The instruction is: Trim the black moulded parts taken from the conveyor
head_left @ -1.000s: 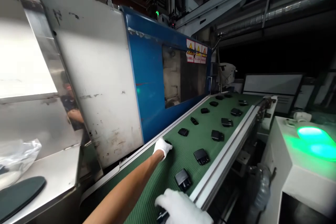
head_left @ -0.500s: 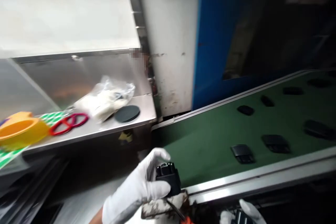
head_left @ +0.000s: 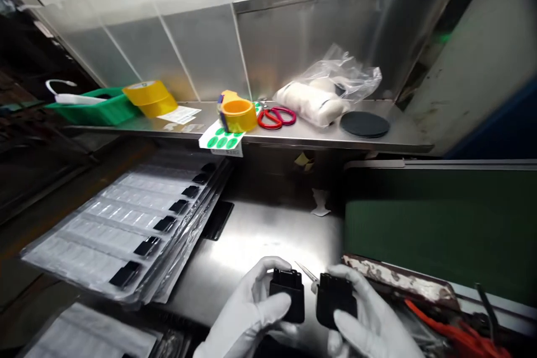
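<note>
My left hand, in a white glove, is closed on a black plastic housing with notched prongs along its top. A similar black housing is in my gloved right hand, thumb across its front. Both pieces are held upright, side by side with a small gap, above the shiny metal table. Between them shows a thin pointed metal tool; whether it lies on the table I cannot tell. A dark shape below my left hand is too hidden to name.
Stacked clear trays with black pieces along one edge lie left. A shelf behind bears yellow tape, red scissors, a plastic bag and a black disc. Right are a green conveyor belt and orange-red handles.
The view has swung left, from the conveyor towards the trays and table. My right hand has come from the lower edge up beside my left; both still hold black housings.
</note>
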Motion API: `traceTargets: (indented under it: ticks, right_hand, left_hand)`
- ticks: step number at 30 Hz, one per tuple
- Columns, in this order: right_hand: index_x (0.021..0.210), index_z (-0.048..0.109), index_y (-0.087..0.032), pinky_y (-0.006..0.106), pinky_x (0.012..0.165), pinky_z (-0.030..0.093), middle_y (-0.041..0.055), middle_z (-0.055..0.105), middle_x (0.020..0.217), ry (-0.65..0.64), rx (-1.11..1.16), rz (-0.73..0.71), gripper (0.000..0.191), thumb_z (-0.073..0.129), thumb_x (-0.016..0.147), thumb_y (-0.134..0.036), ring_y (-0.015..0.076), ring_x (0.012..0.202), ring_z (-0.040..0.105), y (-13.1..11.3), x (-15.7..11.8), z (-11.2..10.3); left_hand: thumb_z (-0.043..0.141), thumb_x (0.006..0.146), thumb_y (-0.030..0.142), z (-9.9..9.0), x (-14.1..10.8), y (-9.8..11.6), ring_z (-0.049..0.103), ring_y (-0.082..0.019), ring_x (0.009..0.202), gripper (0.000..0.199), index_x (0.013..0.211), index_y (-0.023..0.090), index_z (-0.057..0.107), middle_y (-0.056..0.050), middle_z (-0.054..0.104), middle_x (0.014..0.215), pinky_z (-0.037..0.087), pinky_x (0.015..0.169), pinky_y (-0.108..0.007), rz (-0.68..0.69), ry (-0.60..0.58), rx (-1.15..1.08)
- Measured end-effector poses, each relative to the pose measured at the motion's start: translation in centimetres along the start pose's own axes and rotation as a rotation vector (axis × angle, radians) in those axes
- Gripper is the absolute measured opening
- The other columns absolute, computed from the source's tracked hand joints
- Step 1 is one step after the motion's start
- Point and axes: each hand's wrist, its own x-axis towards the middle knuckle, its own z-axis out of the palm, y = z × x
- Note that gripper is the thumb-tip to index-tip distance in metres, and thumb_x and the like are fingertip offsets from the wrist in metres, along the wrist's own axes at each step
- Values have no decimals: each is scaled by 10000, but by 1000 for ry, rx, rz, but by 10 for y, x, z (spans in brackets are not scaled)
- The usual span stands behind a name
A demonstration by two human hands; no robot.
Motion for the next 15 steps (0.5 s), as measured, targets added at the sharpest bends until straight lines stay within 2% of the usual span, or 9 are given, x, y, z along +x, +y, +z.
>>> traceTargets:
  ticks: [3, 6, 10, 15]
  right_hand:
    - [1226, 474, -217, 278, 538, 542, -3, 641, 687, 12, 11, 54, 721, 838, 656, -467, 153, 516, 644, 5, 9, 33]
    - [1239, 441, -180, 260, 522, 531, -27, 615, 605, 22, 34, 78, 786, 847, 640, -486, 148, 503, 636, 16, 15, 54]
    - [1260, 413, -150, 216, 482, 509, -30, 618, 628, 52, 100, 82, 792, 839, 667, -457, 111, 467, 612, 30, 23, 69]
    - [1273, 453, -152, 199, 497, 530, 50, 671, 869, 78, 185, 49, 707, 826, 707, -351, 109, 572, 643, 39, 29, 85]
  left_hand:
    - [746, 678, 64, -25, -5, -1, 641, -137, 706, 439, 1050, 226, 580, -56, 633, 1019, 507, 643, -242, -12, -57, -112]
    - [728, 653, 30, -45, -7, 1, 630, -126, 669, 489, 1071, 228, 569, -58, 667, 974, 487, 676, -256, -47, -85, -140]
    - [742, 629, 42, -67, -4, 9, 624, -139, 680, 501, 1080, 194, 582, -66, 671, 955, 479, 640, -243, -72, -82, -15]
    - [746, 728, 150, -89, 1, 17, 662, -157, 771, 451, 1129, 212, 549, -60, 628, 1035, 506, 612, -198, -188, -91, 62]
